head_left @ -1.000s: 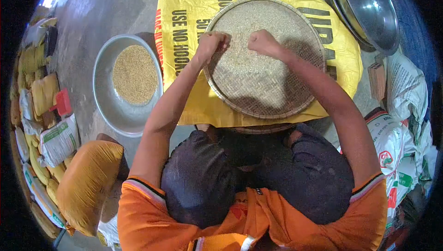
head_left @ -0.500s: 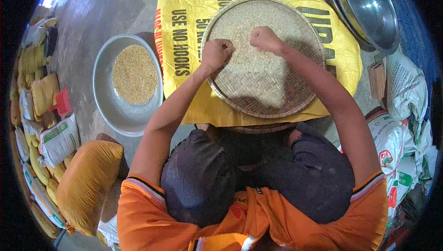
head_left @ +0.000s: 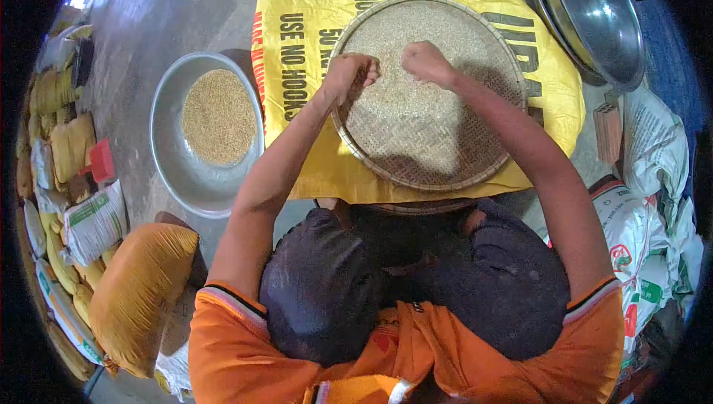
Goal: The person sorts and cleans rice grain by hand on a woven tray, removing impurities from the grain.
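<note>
A round woven bamboo tray (head_left: 416, 181) lies in front of me with pale grains (head_left: 416, 21) spread thinly over its far and middle parts. Its near part shows bare weave. My left hand (head_left: 351, 76) is over the tray's left side, fingers curled closed. Over the middle of the grains, my right hand (head_left: 428, 62) is also closed, with the thumb side toward the left hand. Whatever either hand holds is hidden by the fingers. A small gap separates the two hands.
Under the tray is a yellow printed sack (head_left: 297, 174). A metal basin (head_left: 160, 118) with a heap of golden grain (head_left: 217, 116) stands to the left. Large metal bowls (head_left: 594, 18) are at the far right, near bricks (head_left: 607, 133). Filled sacks (head_left: 145, 292) line both sides.
My left hand has turned slightly and shifted a little up, its curled fingers now facing more to the right. The right hand has stayed almost in place.
</note>
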Motion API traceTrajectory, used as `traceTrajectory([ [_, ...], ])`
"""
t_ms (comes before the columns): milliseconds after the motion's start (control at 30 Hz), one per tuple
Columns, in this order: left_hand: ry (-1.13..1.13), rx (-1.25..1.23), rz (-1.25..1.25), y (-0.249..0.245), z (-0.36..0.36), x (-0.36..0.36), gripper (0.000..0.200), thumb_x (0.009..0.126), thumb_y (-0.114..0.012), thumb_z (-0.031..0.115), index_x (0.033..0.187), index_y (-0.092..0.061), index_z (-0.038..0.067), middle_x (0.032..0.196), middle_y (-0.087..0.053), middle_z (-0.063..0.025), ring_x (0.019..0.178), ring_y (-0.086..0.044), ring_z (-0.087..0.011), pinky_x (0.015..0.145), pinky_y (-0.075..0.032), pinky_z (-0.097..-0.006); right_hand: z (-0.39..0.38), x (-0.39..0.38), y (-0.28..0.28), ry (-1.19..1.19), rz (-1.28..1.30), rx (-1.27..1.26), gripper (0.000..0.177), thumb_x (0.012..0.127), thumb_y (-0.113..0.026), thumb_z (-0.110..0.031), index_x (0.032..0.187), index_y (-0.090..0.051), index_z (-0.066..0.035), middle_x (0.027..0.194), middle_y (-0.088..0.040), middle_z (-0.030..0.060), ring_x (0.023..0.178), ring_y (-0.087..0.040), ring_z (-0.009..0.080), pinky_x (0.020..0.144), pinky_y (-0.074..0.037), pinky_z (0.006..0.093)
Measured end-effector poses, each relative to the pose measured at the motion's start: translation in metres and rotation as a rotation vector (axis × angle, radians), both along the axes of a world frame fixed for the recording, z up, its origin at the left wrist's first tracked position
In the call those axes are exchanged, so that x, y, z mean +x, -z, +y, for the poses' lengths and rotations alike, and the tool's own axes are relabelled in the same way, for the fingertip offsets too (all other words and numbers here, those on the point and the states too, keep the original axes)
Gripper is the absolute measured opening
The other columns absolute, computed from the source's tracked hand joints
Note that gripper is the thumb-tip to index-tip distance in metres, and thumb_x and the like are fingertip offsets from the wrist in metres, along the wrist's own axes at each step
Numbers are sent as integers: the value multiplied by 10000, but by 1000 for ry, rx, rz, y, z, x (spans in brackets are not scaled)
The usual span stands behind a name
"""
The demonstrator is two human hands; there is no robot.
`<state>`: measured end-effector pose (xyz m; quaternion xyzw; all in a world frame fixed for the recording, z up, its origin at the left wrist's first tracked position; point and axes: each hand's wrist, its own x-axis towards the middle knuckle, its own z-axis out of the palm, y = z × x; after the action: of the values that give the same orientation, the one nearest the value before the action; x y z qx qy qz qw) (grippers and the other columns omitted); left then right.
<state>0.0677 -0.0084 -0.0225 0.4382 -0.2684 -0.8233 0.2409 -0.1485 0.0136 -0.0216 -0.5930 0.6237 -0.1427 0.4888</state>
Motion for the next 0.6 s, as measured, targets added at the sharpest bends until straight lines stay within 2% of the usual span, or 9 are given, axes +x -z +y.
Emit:
traceTrajectory([
  [67,103,-203,-352,-16,5,-6,190,837,-658,168,778,-683,-11,652,-625,-45,581,-583,-126,542,-456,-244,0,1,4,39,33,39,143,760,-602,-178,735,-628,-39,766,-644,144,657,-626,250,669,-506,408],
  [100,104,-204,-354,-13,7,-8,190,837,-658,168,778,-683,-11,652,-625,-45,581,-583,-126,542,-456,-244,4,2,6,9,45,-126,141,758,-598,-180,731,-632,-47,767,-645,145,677,-632,256,674,-506,410],
  [133,176,-366,-476,1,8,-9,175,837,-670,155,765,-667,-5,635,-606,-35,550,-546,-111,515,-432,-250,7,3,8,-22,57,-292,139,757,-593,-183,727,-636,-54,767,-646,147,697,-638,262,678,-506,412],
  [267,258,-836,-791,-2,16,-22,162,818,-716,143,736,-660,15,607,-607,-20,520,-527,-81,483,-417,-256,11,10,11,-50,164,-313,131,754,-601,-184,731,-643,-62,767,-648,139,738,-647,268,690,-509,415],
  [367,317,-826,-844,-1,16,-25,122,819,-707,132,762,-672,31,608,-616,-14,528,-539,-76,497,-434,-254,6,4,8,-72,154,-255,134,760,-601,-179,740,-653,-58,757,-648,141,719,-645,264,699,-512,428],
  [433,309,-820,-817,0,16,-26,109,819,-701,130,766,-675,38,608,-616,-12,531,-541,-76,501,-437,-254,-2,-5,4,-22,37,21,138,766,-613,-181,740,-660,-54,738,-646,137,694,-640,258,706,-515,437],
  [533,332,-803,-840,-6,15,-23,112,827,-666,100,754,-671,16,600,-603,-21,522,-525,-83,489,-422,-251,-10,-14,2,27,-111,83,140,766,-611,-184,765,-668,-57,725,-645,135,675,-634,260,710,-515,430],
  [567,237,-623,-681,-3,13,-20,122,827,-650,96,751,-666,3,601,-596,-30,512,-510,-86,480,-410,-255,-10,-12,3,28,-112,83,140,766,-611,-184,765,-668,-57,725,-645,135,675,-634,260,710,-515,430],
  [600,144,-444,-522,-1,9,-17,132,828,-635,92,748,-661,-10,603,-589,-39,502,-495,-89,470,-399,-259,-10,-8,5,30,-6,-81,146,774,-604,-191,777,-664,-58,716,-640,129,676,-635,259,710,-516,424],
])
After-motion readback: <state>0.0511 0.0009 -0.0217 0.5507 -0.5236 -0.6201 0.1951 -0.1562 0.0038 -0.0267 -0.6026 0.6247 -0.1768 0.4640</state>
